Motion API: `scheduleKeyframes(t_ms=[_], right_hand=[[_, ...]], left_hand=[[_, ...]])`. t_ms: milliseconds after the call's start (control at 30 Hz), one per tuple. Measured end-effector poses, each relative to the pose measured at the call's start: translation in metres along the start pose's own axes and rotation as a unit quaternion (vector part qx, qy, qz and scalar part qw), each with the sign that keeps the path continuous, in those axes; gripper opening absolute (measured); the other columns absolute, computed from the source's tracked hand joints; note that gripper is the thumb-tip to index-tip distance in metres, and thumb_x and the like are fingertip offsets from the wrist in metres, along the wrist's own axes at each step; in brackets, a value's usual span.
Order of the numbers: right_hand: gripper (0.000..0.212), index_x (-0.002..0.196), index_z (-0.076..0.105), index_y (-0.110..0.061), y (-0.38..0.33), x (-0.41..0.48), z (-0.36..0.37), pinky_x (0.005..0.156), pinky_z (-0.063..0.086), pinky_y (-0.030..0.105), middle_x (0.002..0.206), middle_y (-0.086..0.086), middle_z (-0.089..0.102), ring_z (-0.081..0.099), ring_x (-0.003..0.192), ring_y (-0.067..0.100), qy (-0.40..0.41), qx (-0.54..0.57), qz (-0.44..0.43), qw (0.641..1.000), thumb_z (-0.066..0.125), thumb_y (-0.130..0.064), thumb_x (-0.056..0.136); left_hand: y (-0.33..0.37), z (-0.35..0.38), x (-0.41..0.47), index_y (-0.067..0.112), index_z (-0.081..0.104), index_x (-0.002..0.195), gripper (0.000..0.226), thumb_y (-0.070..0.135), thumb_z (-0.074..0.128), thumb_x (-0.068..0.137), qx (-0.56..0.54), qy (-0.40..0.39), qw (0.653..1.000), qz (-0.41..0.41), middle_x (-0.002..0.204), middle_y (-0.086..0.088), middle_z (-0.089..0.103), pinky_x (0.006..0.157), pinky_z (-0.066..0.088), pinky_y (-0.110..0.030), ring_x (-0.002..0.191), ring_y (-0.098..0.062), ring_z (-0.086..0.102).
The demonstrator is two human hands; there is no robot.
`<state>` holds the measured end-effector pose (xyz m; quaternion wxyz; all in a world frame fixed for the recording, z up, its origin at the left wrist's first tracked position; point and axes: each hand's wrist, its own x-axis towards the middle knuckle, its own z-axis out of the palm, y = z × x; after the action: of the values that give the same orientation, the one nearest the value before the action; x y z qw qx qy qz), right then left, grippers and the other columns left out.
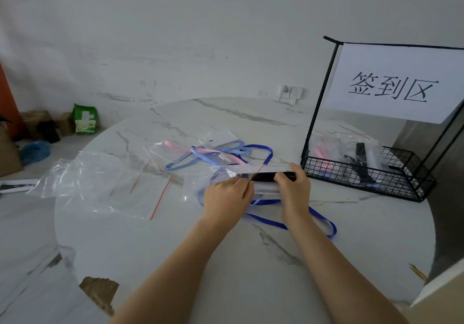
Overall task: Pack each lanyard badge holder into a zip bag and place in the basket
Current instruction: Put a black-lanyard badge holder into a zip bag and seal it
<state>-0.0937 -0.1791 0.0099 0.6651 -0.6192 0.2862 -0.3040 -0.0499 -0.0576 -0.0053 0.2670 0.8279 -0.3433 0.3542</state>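
Clear zip bag (266, 188) sits right of bench (175, 248) centre, just beside the wire basket (351, 174) at the right edge. Left grip (227, 193) pinches the bag's mouth. Right grip (292, 185) is curled round the dark badge holder (263, 176) at that mouth. Blue lanyard (313, 215) trails toward the near edge. Spare bags (100, 183) lie near the left edge.

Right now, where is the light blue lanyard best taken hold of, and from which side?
I would pinch the light blue lanyard at its free loop end, coming from the left. That end lies flat and alone on the table; toward the right the pink lanyard crosses it.
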Motion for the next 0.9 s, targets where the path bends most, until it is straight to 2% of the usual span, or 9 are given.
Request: scheduleKeyframes(t_ms=[100,233,300,367,500,600,667,767,900], right_hand=[[0.056,0.137,0.041,-0.012,0.000,-0.007,0.005,0.098,0.042,0.031,0.134,0.006,0.048,0.048,0.119,0.020,-0.021,-0.007,-0.013,1.000,0.053,-0.003,0.083],[0.056,0.136,0.042,-0.016,-0.007,-0.010,0.001,0.079,0.046,0.016,0.122,0.002,0.053,0.055,0.096,0.008,-0.053,0.020,-0.037,0.998,0.055,-0.001,0.083],[0.059,0.135,0.041,-0.019,-0.011,-0.009,-0.003,0.071,0.044,0.013,0.116,-0.001,0.051,0.054,0.085,0.002,-0.061,0.041,-0.043,0.996,0.059,0.000,0.083],[0.061,0.133,0.041,-0.024,-0.014,-0.009,-0.007,0.074,0.045,0.016,0.117,-0.001,0.050,0.054,0.088,0.000,-0.078,0.068,-0.045,0.994,0.063,-0.001,0.081],[0.054,0.123,0.045,-0.026,-0.017,-0.011,-0.009,0.070,0.050,0.017,0.102,-0.008,0.058,0.060,0.092,0.001,-0.131,0.066,-0.080,0.986,0.066,0.000,0.080],[0.046,0.107,0.051,-0.030,-0.016,-0.012,-0.009,0.069,0.053,0.018,0.101,-0.005,0.060,0.063,0.093,0.005,-0.153,0.047,-0.113,0.981,0.066,0.004,0.078],[0.046,0.097,0.053,-0.031,-0.017,-0.013,-0.009,0.074,0.054,0.021,0.099,-0.007,0.061,0.063,0.093,0.007,-0.155,0.028,-0.144,0.977,0.064,0.009,0.076],[0.045,0.090,0.053,-0.029,-0.020,-0.017,-0.009,0.068,0.051,0.012,0.090,-0.012,0.060,0.061,0.079,-0.004,-0.164,-0.006,-0.185,0.969,0.062,0.012,0.075],[0.042,0.088,0.052,-0.028,-0.022,-0.019,-0.010,0.069,0.048,0.010,0.087,-0.012,0.059,0.057,0.077,-0.010,-0.186,-0.034,-0.212,0.959,0.064,0.010,0.075]], left_hand=[[0.006,0.005,-0.004,0.014,0.058,0.048,0.037,0.029,0.044,0.080,-0.081,-0.016,0.996,-0.013,0.041,0.006,0.049,0.036,0.030,-0.016,0.033,-0.009,0.043],[0.005,0.003,-0.003,0.011,0.070,0.067,0.038,0.035,0.046,0.083,-0.149,-0.019,0.988,-0.021,0.051,0.001,0.057,0.040,0.043,-0.024,0.043,-0.013,0.050],[-0.002,0.001,0.000,0.013,0.072,0.076,0.027,0.028,0.050,0.080,-0.107,0.035,0.994,-0.003,0.066,-0.001,0.060,0.042,0.046,-0.024,0.059,-0.015,0.053],[-0.010,0.001,0.003,0.018,0.067,0.095,0.024,0.024,0.061,0.072,-0.040,0.067,0.997,0.000,0.094,-0.004,0.059,0.057,0.051,-0.028,0.086,-0.020,0.049],[-0.016,-0.005,0.005,0.018,0.041,0.131,0.079,0.037,0.077,0.064,0.048,-0.002,0.997,-0.060,0.132,-0.020,0.049,0.095,0.040,-0.052,0.127,-0.035,0.034],[-0.014,-0.020,0.011,0.019,0.019,0.146,0.094,0.051,0.069,0.074,-0.007,-0.135,0.981,-0.136,0.143,-0.005,0.041,0.113,0.020,-0.045,0.137,-0.025,0.030],[-0.016,-0.023,0.014,0.024,0.024,0.144,0.085,0.051,0.066,0.076,-0.051,-0.224,0.954,-0.191,0.124,0.001,0.058,0.108,0.024,-0.036,0.123,-0.022,0.046],[-0.013,-0.025,0.015,0.010,0.061,0.098,0.041,0.039,0.073,0.072,-0.162,-0.256,0.921,-0.246,0.081,-0.004,0.060,0.073,0.044,-0.038,0.080,-0.025,0.058],[-0.011,-0.032,0.016,0.017,0.053,0.061,0.025,0.013,0.074,0.074,-0.329,-0.242,0.870,-0.274,0.054,0.010,0.050,0.050,0.035,-0.011,0.048,0.000,0.046]])
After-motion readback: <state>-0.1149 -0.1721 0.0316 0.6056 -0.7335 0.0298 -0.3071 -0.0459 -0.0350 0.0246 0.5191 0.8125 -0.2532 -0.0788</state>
